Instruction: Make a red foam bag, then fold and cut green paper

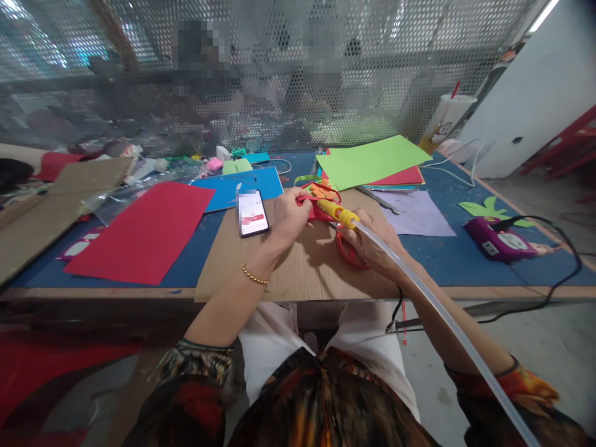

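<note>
Red material [318,215] is pinched by the left fingers [304,212]. Scissors [343,253], blades toward it, are gripped in the right fingers [364,220].

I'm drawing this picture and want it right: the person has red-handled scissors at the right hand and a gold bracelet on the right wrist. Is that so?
Not quite: the head view shows the gold bracelet on the wrist of the left hand. The red-handled scissors are at the right hand, as you said.
</note>
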`<state>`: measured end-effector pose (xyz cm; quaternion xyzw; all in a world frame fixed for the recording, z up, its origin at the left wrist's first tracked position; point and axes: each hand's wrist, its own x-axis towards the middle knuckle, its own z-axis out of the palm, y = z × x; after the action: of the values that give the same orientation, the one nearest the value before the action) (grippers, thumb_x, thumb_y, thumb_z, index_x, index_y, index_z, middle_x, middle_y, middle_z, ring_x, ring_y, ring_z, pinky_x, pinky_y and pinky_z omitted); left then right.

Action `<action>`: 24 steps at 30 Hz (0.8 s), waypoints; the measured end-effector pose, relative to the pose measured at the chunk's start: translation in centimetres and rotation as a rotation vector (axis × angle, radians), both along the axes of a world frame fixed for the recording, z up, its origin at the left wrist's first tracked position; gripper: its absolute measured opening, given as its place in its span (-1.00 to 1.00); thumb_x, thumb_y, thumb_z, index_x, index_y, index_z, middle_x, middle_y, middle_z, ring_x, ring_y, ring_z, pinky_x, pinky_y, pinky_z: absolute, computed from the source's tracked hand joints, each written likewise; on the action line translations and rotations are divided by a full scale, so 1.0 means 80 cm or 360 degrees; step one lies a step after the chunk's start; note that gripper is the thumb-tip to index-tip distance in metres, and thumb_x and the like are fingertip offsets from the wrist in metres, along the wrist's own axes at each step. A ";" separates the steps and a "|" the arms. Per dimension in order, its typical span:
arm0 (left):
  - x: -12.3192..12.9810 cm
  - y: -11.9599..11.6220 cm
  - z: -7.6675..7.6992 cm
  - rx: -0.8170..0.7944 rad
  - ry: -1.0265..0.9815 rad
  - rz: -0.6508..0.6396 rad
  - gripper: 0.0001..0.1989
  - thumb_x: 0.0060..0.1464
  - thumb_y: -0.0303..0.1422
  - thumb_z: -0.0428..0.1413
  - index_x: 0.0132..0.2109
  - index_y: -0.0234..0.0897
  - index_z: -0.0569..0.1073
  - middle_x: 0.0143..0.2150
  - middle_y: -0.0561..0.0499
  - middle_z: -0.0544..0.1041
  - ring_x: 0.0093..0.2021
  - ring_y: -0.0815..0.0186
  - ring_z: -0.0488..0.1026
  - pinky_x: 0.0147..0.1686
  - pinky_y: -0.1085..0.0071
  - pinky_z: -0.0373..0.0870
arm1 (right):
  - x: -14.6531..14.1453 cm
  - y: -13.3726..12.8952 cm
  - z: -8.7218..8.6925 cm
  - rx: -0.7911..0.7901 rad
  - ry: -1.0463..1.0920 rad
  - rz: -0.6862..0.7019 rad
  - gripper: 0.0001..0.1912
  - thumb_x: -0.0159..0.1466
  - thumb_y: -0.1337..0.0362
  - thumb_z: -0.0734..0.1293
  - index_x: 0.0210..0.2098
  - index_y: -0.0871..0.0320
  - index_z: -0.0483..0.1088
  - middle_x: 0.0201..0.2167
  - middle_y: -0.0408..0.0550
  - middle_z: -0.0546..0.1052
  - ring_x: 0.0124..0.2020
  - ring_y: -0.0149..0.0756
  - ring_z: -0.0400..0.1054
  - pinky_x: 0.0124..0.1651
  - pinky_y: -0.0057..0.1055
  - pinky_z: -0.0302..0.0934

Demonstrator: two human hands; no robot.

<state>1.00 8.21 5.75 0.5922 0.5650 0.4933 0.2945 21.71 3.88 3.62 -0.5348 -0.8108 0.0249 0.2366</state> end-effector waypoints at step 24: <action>-0.004 0.003 0.006 -0.0057 -0.0009 0.0081 -0.79 0.17 -0.59 0.10 -0.18 -0.31 0.61 -0.10 -0.08 0.72 -0.56 0.43 0.52 -0.60 0.50 0.43 | 0.020 -0.022 0.018 -0.0095 0.0307 0.0017 -0.57 0.49 -0.15 0.12 -0.24 0.03 0.33 -0.32 0.03 0.49 -0.32 -0.09 0.41 -0.26 -0.20 0.27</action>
<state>0.67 8.48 6.22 0.5709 0.5878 0.4921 0.2940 23.29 2.12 5.05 -0.5325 -0.7860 0.1017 0.2972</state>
